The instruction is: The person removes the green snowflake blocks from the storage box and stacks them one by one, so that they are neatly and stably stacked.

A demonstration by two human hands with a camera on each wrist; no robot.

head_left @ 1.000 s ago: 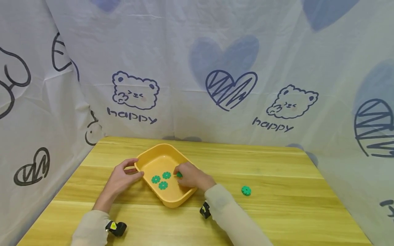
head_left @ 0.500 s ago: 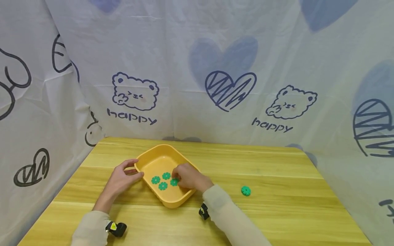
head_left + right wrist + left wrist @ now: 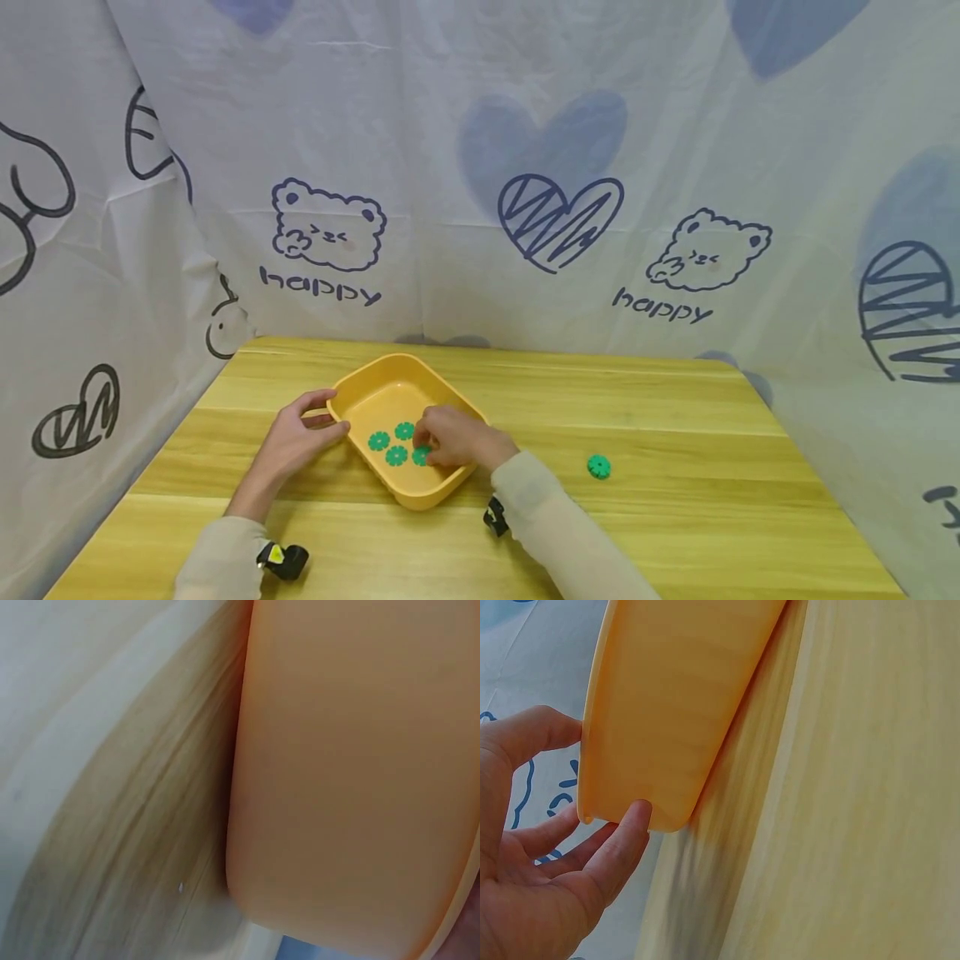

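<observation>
The left corner of a yellow tray [image 3: 360,379] sits between the thumb and fingers of my left hand [image 3: 296,437]. In the left wrist view those fingertips of the left hand [image 3: 562,855] touch the rim and outer wall of the tray [image 3: 667,697]. Inside the tray, my right hand [image 3: 457,437] has its curled fingers on a notched green disc [image 3: 422,456], which they partly hide. Three more green discs lie to its left, one of them a disc [image 3: 378,441] nearest the left wall. The right wrist view shows mostly the tray's outer wall [image 3: 352,765].
Another green piece [image 3: 599,467] lies on the wooden table [image 3: 675,517], right of the tray. Behind the table hangs a pale cloth [image 3: 450,292] printed with hearts and bears. Small black devices [image 3: 283,561] are on both wrists.
My right hand has shifted slightly left, and the green disc at its fingers has moved toward the near side of the tray. The left hand stays at the tray's corner.
</observation>
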